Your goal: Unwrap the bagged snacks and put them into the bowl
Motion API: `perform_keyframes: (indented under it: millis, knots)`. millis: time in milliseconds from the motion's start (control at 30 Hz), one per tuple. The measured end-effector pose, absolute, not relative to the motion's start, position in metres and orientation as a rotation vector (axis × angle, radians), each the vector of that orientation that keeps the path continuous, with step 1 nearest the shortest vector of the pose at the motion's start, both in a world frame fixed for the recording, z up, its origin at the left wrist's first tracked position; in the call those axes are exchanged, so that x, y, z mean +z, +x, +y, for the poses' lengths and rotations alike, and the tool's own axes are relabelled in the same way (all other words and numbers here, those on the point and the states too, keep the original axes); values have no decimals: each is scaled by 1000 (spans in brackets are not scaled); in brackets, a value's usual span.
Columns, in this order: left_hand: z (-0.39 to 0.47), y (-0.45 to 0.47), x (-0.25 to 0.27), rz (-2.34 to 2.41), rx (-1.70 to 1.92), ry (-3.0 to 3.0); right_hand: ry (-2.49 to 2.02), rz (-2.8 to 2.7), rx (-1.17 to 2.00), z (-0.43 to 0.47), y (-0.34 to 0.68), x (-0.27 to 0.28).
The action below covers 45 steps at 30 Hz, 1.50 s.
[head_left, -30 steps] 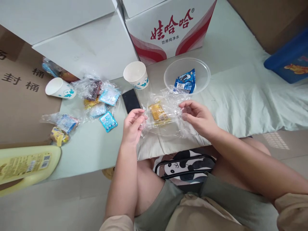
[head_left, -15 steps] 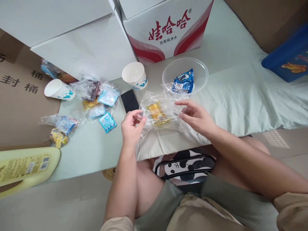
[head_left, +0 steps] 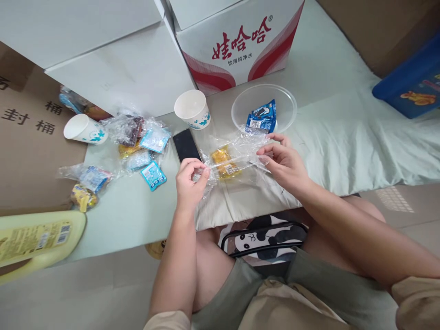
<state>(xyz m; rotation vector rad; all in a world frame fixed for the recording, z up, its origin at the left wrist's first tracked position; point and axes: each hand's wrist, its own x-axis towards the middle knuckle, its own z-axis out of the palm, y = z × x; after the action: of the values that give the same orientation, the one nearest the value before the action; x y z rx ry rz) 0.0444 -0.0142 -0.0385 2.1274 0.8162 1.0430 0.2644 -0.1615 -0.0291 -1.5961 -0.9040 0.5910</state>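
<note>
Right grip [head_left: 288,165] has narrowed, pinching, like the left grip [head_left: 189,182], clear film [head_left: 246,156] that veils a yellow packet [head_left: 220,158].

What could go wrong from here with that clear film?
The clear film, pinched by the left grip and right grip, looks thin, so it might tear or slip.
The phone lies close to the left grip and could get knocked.
Film overlaps the bowl in this view, so a pull might catch the blue packet.
</note>
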Motion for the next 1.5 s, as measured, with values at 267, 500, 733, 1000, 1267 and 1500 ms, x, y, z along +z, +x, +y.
perform_keyframes:
  millis: [267,500,733,1000,1267,1500]
  knots:
    - [-17,46,-34,787,959,2102,-1522,-954,680,-162,266,-28]
    - [-25,49,-28,749,741,2176,-1492,-953,823,-163,263,-26]
    - [-33,54,-30,692,471,2266,-1486,-1018,909,-162,254,-30]
    - [-31,54,-28,689,520,2237,-1419,-1151,992,-161,246,-34]
    - [-27,52,-30,703,650,2123,-1434,-1105,995,-162,248,-33]
    - [-18,45,-33,828,906,1738,-1492,-921,927,-162,252,-30]
